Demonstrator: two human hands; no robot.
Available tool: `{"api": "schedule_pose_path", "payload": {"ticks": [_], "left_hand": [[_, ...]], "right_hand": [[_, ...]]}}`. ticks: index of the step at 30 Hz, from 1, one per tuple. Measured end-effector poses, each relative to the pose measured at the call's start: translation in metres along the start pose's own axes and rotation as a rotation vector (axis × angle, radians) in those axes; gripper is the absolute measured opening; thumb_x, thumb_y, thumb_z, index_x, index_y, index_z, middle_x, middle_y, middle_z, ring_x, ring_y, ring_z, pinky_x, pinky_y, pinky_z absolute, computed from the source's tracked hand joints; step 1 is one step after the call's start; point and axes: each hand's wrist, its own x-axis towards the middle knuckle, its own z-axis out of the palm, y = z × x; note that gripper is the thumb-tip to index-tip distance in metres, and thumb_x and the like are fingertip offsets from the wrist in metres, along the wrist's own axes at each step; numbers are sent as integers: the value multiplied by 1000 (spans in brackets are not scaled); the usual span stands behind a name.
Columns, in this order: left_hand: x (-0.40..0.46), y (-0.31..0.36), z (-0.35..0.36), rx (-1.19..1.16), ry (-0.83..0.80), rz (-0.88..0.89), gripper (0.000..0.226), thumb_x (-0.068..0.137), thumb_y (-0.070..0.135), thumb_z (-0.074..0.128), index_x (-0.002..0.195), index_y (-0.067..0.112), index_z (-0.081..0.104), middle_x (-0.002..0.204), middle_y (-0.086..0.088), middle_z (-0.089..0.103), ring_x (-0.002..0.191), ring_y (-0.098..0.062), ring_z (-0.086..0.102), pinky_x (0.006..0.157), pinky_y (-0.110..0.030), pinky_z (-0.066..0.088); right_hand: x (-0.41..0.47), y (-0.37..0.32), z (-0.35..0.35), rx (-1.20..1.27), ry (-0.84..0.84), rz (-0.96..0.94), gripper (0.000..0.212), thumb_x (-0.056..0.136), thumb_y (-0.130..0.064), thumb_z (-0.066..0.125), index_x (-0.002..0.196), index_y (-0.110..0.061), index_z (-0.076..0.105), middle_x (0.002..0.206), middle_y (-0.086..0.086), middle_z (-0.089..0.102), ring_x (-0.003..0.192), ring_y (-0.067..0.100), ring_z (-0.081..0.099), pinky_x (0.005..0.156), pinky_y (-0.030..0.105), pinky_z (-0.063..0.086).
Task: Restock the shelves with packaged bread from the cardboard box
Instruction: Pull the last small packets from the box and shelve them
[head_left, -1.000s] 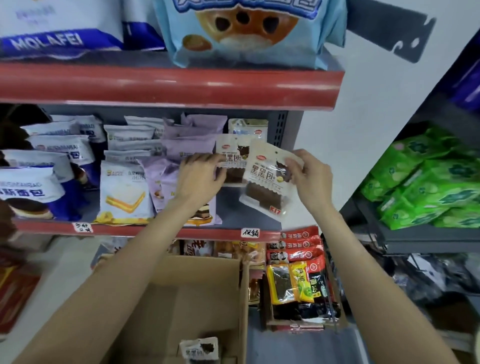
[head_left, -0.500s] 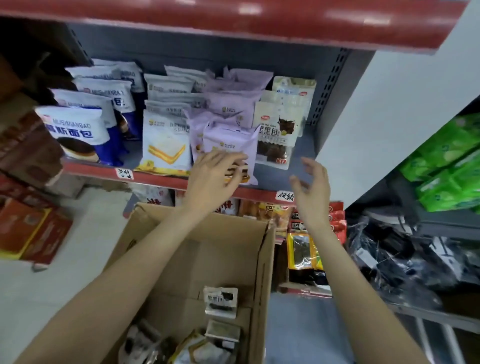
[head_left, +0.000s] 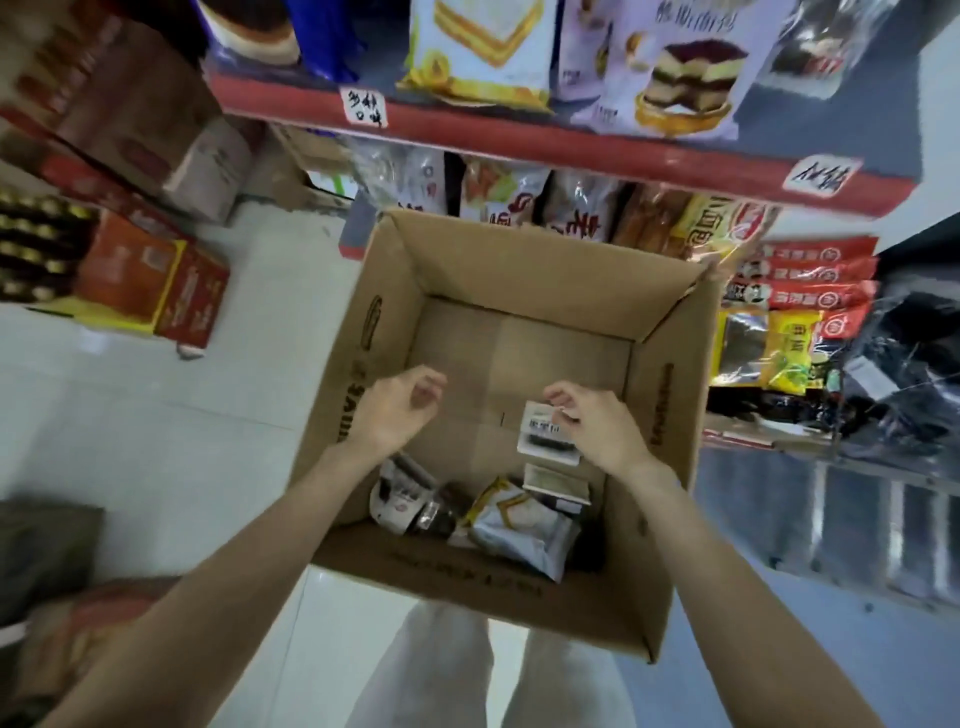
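Standing open on pale floor tiles, directly below the red shelf edge: cardboard box. Inside, against the near wall: several bread packets, one white with gold trim, others dark. Upright near the right inner wall: small white packet. Above the box interior: left hand, fingers loosely curled, holding nothing. Right hand at the small white packet, fingers curled over its top; actual grip not determinable. On the shelf above the box: stocked bread bags. Under that shelf, behind the box: further snack bags. Left of the box: red cartons on the floor. Right of the box: red and yellow packets. Near side of the box: light trousers.
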Motion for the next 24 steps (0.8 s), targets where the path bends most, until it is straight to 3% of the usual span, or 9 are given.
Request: {"api": "schedule_pose_path", "payload": {"ticks": [2,5,8,11,14,17,21,24], "left_hand": [[-3,-39,20,57,-121,-47,28,86,13,63,112,23,62,102,5,68,97,-12,64,87,-33,52],[-4,-81,48,243,-325,-108,34,90,20,57,123,27,54,115,-3,64,105,-20,61,85,-37,52],[-2,-110,74,561,-485,-101,44,93,22,51,136,21,41,139,-6,43,129,-27,39,97,-37,44],[0,-124,88,874,-597,-98,57,92,25,52,142,17,27,142,-10,31,130,-32,30,100,-38,39],[-2,-135,90,1126,-724,17,71,88,35,58,145,16,22,146,-14,24,131,-34,26,107,-39,28],[-2,-141,86,1246,-757,125,60,91,21,55,145,19,28,151,-11,21,133,-32,27,107,-39,30],[5,-135,85,1257,-769,206,38,97,5,39,134,11,45,138,-9,42,124,-25,41,88,-31,45],[13,-136,82,1352,-778,304,37,98,9,38,135,13,44,138,-6,45,127,-23,40,96,-33,38]], "right_hand": [[9,10,39,-68,68,70,27,92,-19,54,118,-21,57,111,6,63,100,25,60,76,36,51],[20,28,79,-254,206,78,28,86,-13,58,114,-11,62,112,14,59,108,37,52,86,43,47],[35,50,99,-387,323,148,41,75,-5,67,116,-6,59,123,24,52,114,46,46,90,54,44],[46,63,103,-326,234,378,51,82,-4,59,130,-9,42,136,22,38,122,44,39,92,51,41],[50,72,107,-251,184,459,48,87,-1,51,132,-13,41,123,19,50,104,40,55,77,41,46],[49,75,112,-206,246,428,38,87,4,51,122,-12,56,116,17,56,98,37,59,79,38,49],[47,73,115,-157,271,410,21,92,-4,52,106,-9,67,114,17,60,101,34,59,82,35,48],[43,69,117,-254,285,336,18,94,-15,53,101,-10,68,105,13,62,100,30,54,72,34,43]]}}
